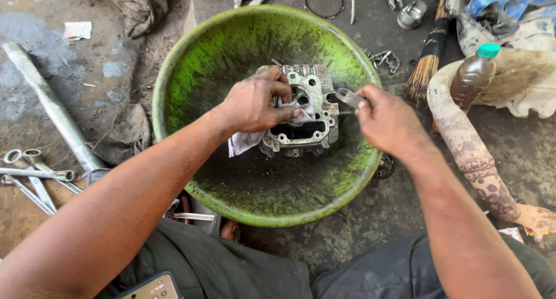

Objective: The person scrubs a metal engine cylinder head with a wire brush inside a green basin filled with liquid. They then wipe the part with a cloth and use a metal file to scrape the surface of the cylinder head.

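Note:
A grimy metal engine cylinder head (pixel 315 131) lies in a green plastic basin (pixel 202 73) stained black with oil. My left hand (pixel 255 102) presses a dirty white rag (pixel 246 140) against the top of the cylinder head. My right hand (pixel 388 122) grips a small metal tool (pixel 349 96) at the head's right side, its tip touching the casting.
Several spanners (pixel 35 174) and a metal pipe (pixel 52 105) lie on the left floor. A brown bottle with a green cap (pixel 474 73), a broom (pixel 427 61), a chain (pixel 385 59), a piston (pixel 411 14) and rags lie at the back right. A phone (pixel 147 288) rests on my lap.

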